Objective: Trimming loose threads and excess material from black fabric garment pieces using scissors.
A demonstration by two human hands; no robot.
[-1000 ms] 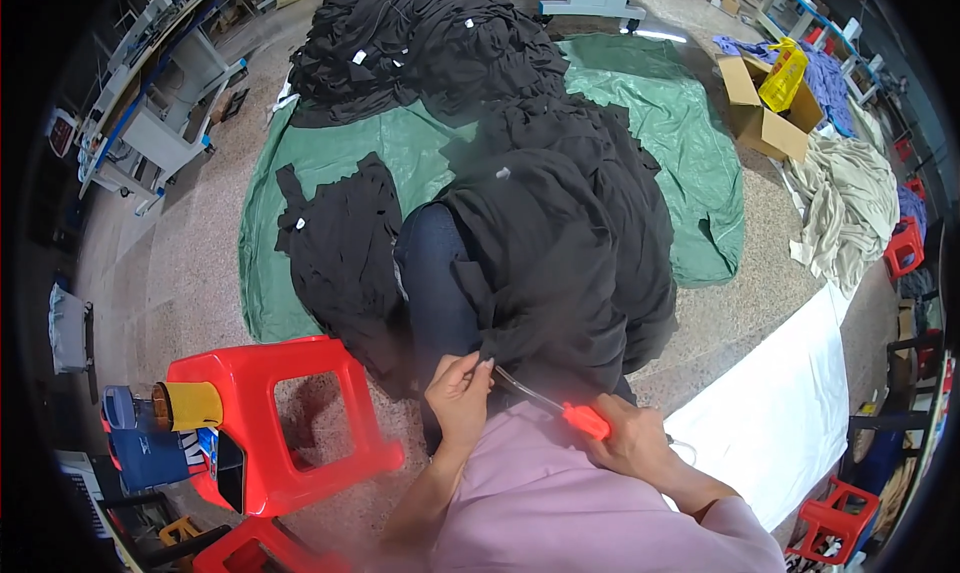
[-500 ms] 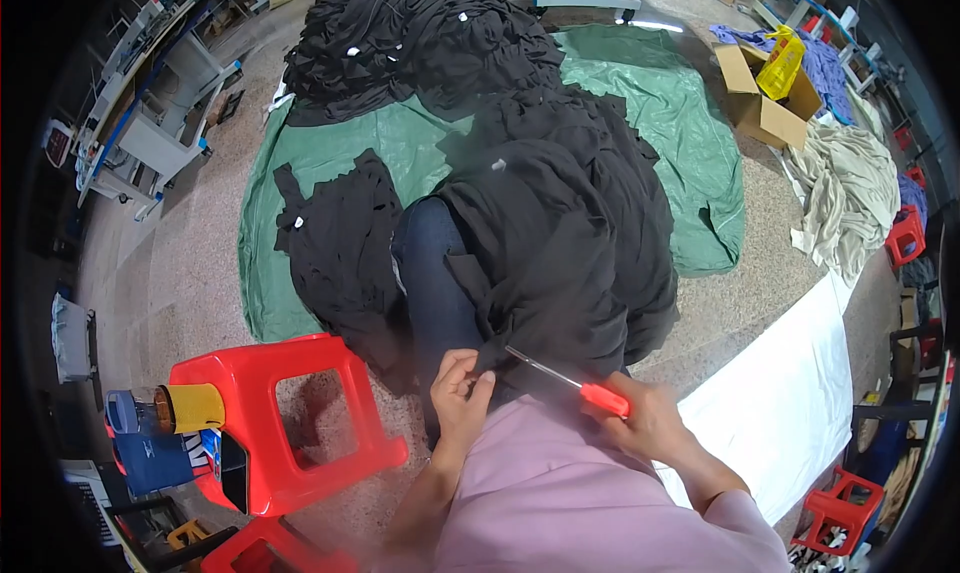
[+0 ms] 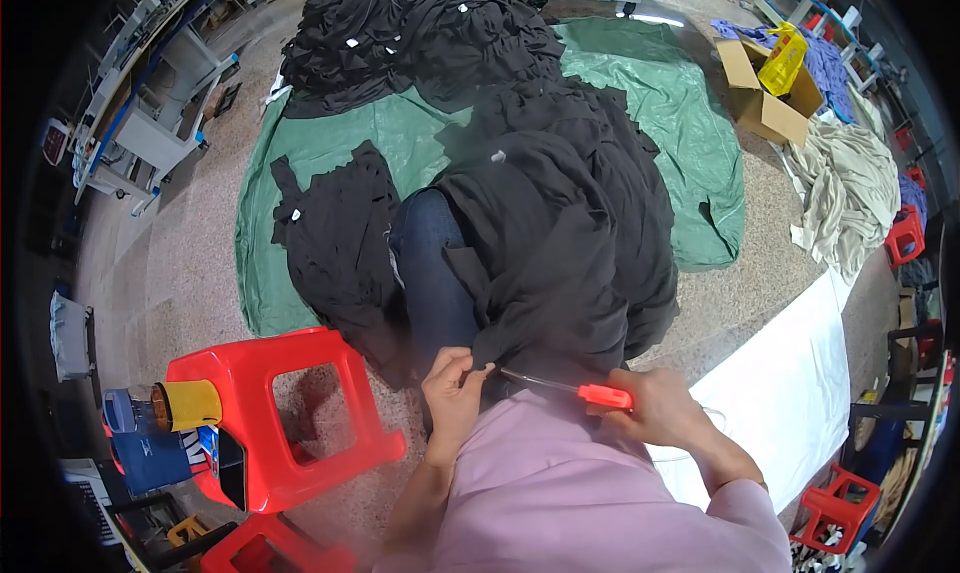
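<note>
A black garment (image 3: 560, 243) is draped over my lap, with a white tag on it. My left hand (image 3: 452, 393) is closed at its near edge, thumb and fingers pinching the cloth. In my right hand (image 3: 660, 409) is a tool with a red handle and a long thin metal shaft (image 3: 540, 380); its exact kind is unclear. The shaft points left, its tip close to my left fingertips at the cloth. Whether the tip touches the cloth I cannot tell.
A black garment (image 3: 340, 233) lies left of my knee on a green sheet (image 3: 265, 273), and a large black heap (image 3: 420, 43) rests beyond. Left stands a red stool (image 3: 250, 373) with a yellow-banded cup. To the right are white sheeting (image 3: 780, 393) and a cardboard box (image 3: 770, 113).
The tool's tip has moved left and slightly down, closer to my left fingertips. My right hand is raised slightly, and my left hand has shifted slightly left.
</note>
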